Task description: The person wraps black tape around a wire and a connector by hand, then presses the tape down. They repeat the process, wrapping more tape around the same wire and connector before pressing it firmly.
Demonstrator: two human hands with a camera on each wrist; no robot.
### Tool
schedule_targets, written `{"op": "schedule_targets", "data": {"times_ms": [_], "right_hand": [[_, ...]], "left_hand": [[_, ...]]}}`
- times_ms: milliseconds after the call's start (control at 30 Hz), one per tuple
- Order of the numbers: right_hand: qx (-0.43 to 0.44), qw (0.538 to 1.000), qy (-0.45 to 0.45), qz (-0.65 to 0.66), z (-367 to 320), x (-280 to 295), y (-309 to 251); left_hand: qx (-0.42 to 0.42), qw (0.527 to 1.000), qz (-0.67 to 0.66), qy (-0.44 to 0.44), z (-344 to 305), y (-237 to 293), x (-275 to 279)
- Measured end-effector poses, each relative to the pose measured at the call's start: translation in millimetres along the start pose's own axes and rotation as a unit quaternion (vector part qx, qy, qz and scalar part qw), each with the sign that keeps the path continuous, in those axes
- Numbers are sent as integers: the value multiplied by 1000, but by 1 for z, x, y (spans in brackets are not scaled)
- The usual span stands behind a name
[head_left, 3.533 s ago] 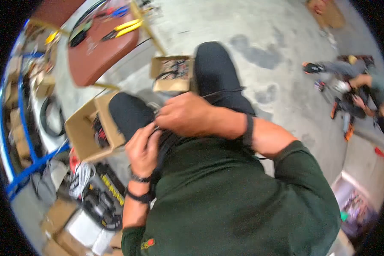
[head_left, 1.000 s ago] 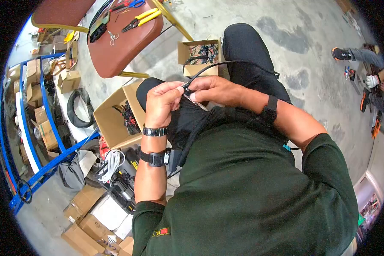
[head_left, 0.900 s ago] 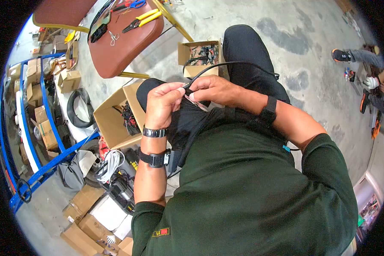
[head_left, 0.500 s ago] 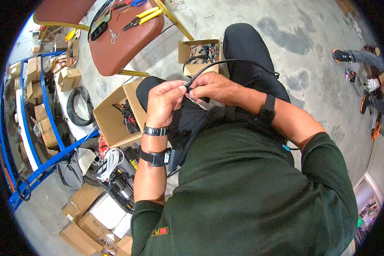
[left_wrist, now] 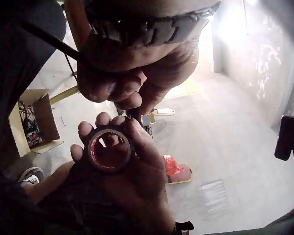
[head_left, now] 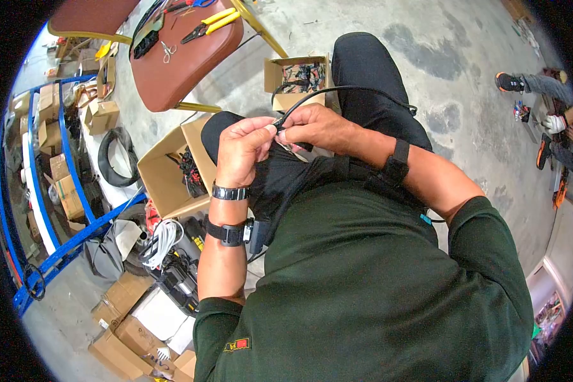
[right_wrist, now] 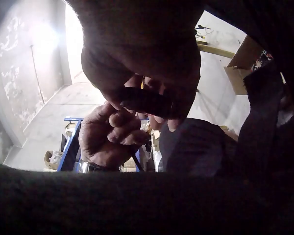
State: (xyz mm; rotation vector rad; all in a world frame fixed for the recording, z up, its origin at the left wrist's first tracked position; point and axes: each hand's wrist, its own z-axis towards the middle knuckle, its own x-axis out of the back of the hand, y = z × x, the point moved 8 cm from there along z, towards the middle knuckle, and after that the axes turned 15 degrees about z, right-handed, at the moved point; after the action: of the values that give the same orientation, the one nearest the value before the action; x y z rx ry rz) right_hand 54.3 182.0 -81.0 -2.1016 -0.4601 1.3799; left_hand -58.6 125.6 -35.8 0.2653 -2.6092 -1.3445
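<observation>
Above the left thigh, my left hand [head_left: 240,153] pinches a thin black cable [head_left: 356,89] between thumb and fingers. Opposite it, my right hand [head_left: 321,129] pinches at the same spot, fingertips nearly meeting. The cable arcs from the fingers across the right thigh. In the left wrist view a roll of dark tape [left_wrist: 93,152] with a reddish inner ring lies against the palm of my right hand [left_wrist: 137,188], below my left hand [left_wrist: 137,63]. The right wrist view is dark; the roll [right_wrist: 147,101] shows edge-on under my right hand [right_wrist: 142,58]. The exact pinched part is hidden by fingertips.
A brown chair [head_left: 184,63] holds yellow-handled pliers [head_left: 210,25] and small scissors [head_left: 167,52]. Open cardboard boxes [head_left: 162,181] [head_left: 293,100] stand near the knees. Blue shelving [head_left: 76,245] and a white cable coil [head_left: 165,245] are at left; another person's legs [head_left: 547,88] at right.
Since the earliest frame, the hands have shifted apart into a fingertip-to-fingertip pinch, and the cable now arcs higher over the right thigh. Over the last second the fingers have moved only slightly.
</observation>
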Motion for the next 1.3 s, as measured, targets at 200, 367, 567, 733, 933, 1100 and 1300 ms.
{"op": "schedule_targets", "data": {"times_ms": [200, 367, 567, 733, 933, 1100, 1300], "right_hand": [[10, 999, 10, -33, -2, 3, -1], [41, 998, -23, -40, -8, -5, -9], [63, 996, -55, -27, -22, -11, -14], [52, 995, -54, -73, -36, -15, -16], [97, 977, -21, -186, -49, -27, -34], [134, 959, -40, -246, -50, -33, -38], [87, 944, -75, -309, -46, -51, -46]], "left_hand": [[4, 1000, -1, 4, 3, -1, 2], [2, 1000, -3, 5, 5, -2, 5], [-12, 1000, -3, -19, 6, -2, 5], [-21, 1000, 18, -14, 5, -6, 4], [-44, 999, 10, -27, 5, -1, 7], [-64, 998, 17, -24, 4, -4, 8], [-90, 994, 58, 17, 0, -12, 7]]}}
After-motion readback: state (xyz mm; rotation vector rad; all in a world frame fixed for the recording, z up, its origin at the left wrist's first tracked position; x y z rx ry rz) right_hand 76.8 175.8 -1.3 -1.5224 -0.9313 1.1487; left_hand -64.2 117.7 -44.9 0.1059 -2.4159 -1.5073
